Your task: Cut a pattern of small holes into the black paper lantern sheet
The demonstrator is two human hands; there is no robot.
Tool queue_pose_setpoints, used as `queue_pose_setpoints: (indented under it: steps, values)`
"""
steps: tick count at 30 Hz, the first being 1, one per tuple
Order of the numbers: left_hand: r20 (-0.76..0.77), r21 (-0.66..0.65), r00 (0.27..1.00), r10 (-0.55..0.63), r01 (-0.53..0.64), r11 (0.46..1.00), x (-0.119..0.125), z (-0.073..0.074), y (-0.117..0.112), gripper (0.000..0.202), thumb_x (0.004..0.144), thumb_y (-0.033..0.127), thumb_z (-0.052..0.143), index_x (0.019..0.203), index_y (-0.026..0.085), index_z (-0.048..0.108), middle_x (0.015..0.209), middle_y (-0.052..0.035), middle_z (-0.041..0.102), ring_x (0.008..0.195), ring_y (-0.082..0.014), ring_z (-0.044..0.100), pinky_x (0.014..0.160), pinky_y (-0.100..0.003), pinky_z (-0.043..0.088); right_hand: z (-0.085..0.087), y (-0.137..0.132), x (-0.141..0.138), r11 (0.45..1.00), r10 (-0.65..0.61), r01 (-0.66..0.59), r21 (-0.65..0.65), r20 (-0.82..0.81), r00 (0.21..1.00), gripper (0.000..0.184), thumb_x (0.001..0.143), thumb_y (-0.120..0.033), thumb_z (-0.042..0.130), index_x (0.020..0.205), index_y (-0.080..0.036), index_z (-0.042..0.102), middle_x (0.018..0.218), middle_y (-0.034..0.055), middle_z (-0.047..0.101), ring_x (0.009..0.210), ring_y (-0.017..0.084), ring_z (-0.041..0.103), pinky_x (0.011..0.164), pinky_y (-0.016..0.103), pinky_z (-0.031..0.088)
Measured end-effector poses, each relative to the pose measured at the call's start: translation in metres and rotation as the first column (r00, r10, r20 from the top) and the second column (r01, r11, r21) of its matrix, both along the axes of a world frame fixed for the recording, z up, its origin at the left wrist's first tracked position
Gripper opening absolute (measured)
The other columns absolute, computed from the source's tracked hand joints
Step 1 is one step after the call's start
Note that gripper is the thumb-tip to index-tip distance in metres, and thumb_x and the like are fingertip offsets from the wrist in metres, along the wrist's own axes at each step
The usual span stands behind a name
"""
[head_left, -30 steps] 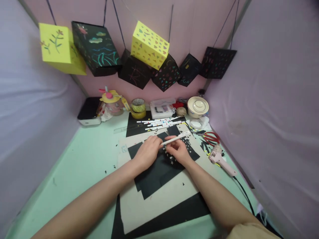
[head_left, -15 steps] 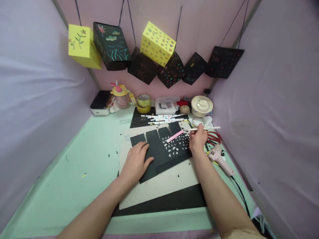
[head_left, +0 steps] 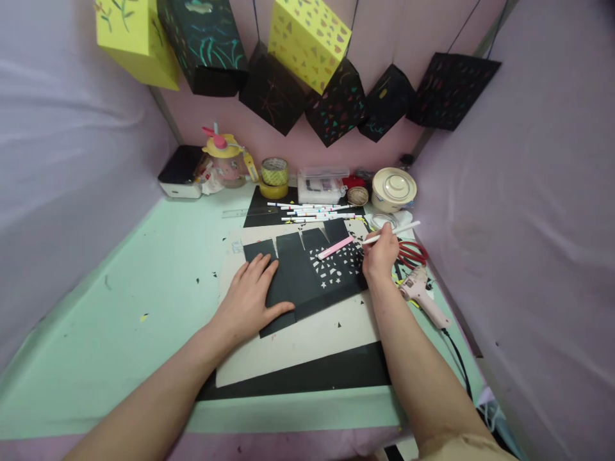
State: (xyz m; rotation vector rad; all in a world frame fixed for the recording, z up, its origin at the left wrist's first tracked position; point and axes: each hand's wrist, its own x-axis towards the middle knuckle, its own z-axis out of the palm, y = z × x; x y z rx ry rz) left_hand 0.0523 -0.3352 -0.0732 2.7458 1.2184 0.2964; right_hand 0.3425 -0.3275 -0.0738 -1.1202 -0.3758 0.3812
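My left hand (head_left: pixel 250 291) lies flat with its fingers apart on the left part of a dark sheet of paper (head_left: pixel 288 278). Slits run into the sheet's far edge, and many small shapes, stars among them, are cut out on its right side. A pink craft knife (head_left: pixel 335 248) rests across these cut-outs, touched by neither hand. At the sheet's right edge, my right hand (head_left: pixel 381 256) is closed around a slim white pen (head_left: pixel 406 227), its tip pointing left. Under the sheet is a pale board (head_left: pixel 250 365).
Several white pens (head_left: pixel 312 212) lie behind the board. To the right are a pink glue gun (head_left: pixel 425 299) and a coil of red cord (head_left: pixel 412 254). A lidded bowl (head_left: pixel 394 189), tape rolls (head_left: pixel 274 176) and a drink bottle (head_left: pixel 225 160) stand at the back. Decorated paper lanterns (head_left: pixel 307 45) hang above.
The whole view has shifted, with the lanterns higher in it. The white pen has tilted, its back end now raised. My left hand still presses on the dark sheet.
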Motion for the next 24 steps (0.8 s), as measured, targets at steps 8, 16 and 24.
queue_pose_setpoints:
  steps: [8, 16, 24]
  values:
    - [-0.013, -0.044, 1.0, 0.003, -0.003, 0.999, -0.002, -0.0016, 0.001, 0.098, 0.077, 0.079, 0.046, 0.146, 0.011, 0.035, 0.154, -0.0168, 0.03, 0.144, -0.0357, 0.023, 0.116, -0.052, 0.024, 0.0001, -0.0002, -0.0022, 0.999, 0.03, -0.03, 0.025, -0.017, 0.999, 0.045, 0.082, -0.054, 0.057, 0.055, -0.021, 0.042, 0.042, -0.0079, 0.043, 0.035, 0.006, 0.034, 0.033, 0.02, 0.023]
    - [-0.008, -0.069, 1.0, 0.011, -0.011, 0.998, -0.0007, 0.0006, 0.0012, 0.099, 0.077, 0.079, 0.048, 0.146, 0.009, 0.035, 0.154, -0.0185, 0.029, 0.144, -0.0362, 0.023, 0.115, -0.052, 0.026, -0.0017, -0.0005, -0.001, 1.0, 0.01, -0.01, -0.025, 0.003, 1.0, 0.047, 0.084, -0.055, 0.054, 0.053, -0.021, 0.042, 0.041, -0.0074, 0.043, 0.034, 0.007, 0.034, 0.033, 0.021, 0.024]
    - [0.017, -0.073, 1.0, -0.025, 0.026, 0.997, -0.0007, -0.0027, 0.001, 0.1, 0.076, 0.078, 0.049, 0.147, 0.01, 0.033, 0.155, -0.0186, 0.027, 0.144, -0.0368, 0.021, 0.116, -0.054, 0.024, -0.0023, 0.0007, -0.0013, 0.999, -0.006, 0.007, -0.049, 0.007, 1.0, 0.046, 0.082, -0.058, 0.054, 0.056, -0.022, 0.043, 0.043, -0.0073, 0.043, 0.035, 0.007, 0.034, 0.033, 0.021, 0.024]
